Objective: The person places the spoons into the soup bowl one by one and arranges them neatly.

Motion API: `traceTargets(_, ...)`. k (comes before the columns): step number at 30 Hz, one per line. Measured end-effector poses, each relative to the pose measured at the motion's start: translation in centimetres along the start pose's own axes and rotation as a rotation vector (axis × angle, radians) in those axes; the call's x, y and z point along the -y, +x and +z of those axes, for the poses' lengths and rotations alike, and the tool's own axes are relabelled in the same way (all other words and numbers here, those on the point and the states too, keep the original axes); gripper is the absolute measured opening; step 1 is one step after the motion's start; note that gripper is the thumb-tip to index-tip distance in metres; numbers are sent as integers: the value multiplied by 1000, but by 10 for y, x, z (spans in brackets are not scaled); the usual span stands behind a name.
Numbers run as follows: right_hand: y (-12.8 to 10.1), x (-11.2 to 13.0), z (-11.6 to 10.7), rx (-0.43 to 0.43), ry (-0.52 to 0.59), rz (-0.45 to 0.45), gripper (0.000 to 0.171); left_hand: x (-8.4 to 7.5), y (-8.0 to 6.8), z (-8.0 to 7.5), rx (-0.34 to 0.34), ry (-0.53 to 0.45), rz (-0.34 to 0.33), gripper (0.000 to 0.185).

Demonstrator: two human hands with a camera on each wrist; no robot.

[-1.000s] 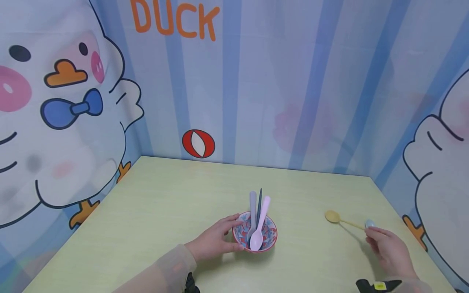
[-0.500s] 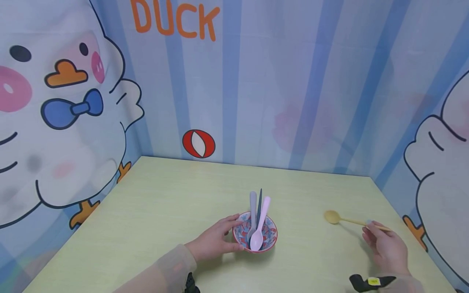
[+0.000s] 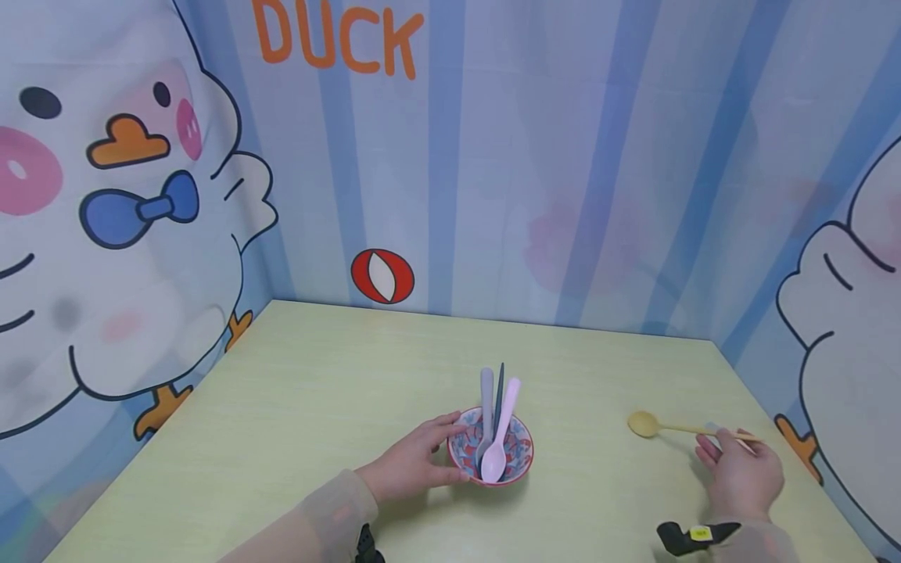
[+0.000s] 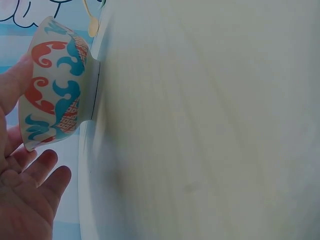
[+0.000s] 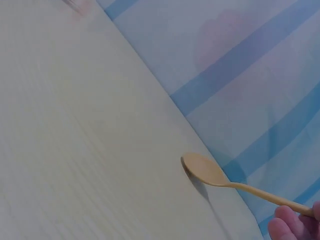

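My left hand (image 3: 411,461) holds the patterned bowl (image 3: 524,453) by its left side, thumb at the near rim and fingertips at the far rim. Red and blue swirls cover the bowl's outside in the left wrist view. Inside it lean a grey-purple spoon (image 3: 486,399), a pink spoon (image 3: 494,460) and a thin dark utensil (image 3: 499,391) whose lower end is hidden. At the right, my right hand (image 3: 746,475) pinches a yellow spoon (image 3: 644,424) by its handle, with the spoon's head pointing left. In the right wrist view, that spoon (image 5: 202,169) casts a shadow on the table.
The pale table (image 3: 338,375) meets a striped blue cloth backdrop (image 3: 486,156) at its back and sides. A small pale blue thing (image 3: 713,428) shows just behind the right fingers; its kind is unclear.
My right hand has shifted slightly left along the spoon's handle, so the handle's end now shows past the fingers. The left hand and bowl have stayed still.
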State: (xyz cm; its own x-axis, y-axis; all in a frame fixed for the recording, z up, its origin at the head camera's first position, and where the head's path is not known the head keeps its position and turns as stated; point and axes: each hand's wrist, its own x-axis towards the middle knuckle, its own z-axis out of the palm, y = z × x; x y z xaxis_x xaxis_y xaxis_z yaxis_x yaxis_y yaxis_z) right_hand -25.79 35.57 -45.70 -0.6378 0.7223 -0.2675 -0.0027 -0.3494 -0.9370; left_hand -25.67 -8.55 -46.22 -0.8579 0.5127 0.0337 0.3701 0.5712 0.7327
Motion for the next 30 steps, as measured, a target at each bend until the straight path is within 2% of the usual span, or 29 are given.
traceTargets(5, 4, -1, 2, -64, 6, 5, 49, -1, -1, 0, -1, -2, -2, 74)
traceTargets(7, 5, -2, 2, -80, 2, 4, 54, -1, -1, 0, -2, -1, -4, 74)
traceTargets(13, 4, -2, 3, -87, -2, 6, 54, -1, -1, 0, -2, 5, -7, 75)
traceTargets(21, -1, 1, 8, -68, 62, 24, 55, -1, -1, 0, -2, 6, -2, 75)
traceTargets(30, -17, 9, 17, 5, 112, 57, 50, -2, -2, -1, 3, 3, -7, 75)
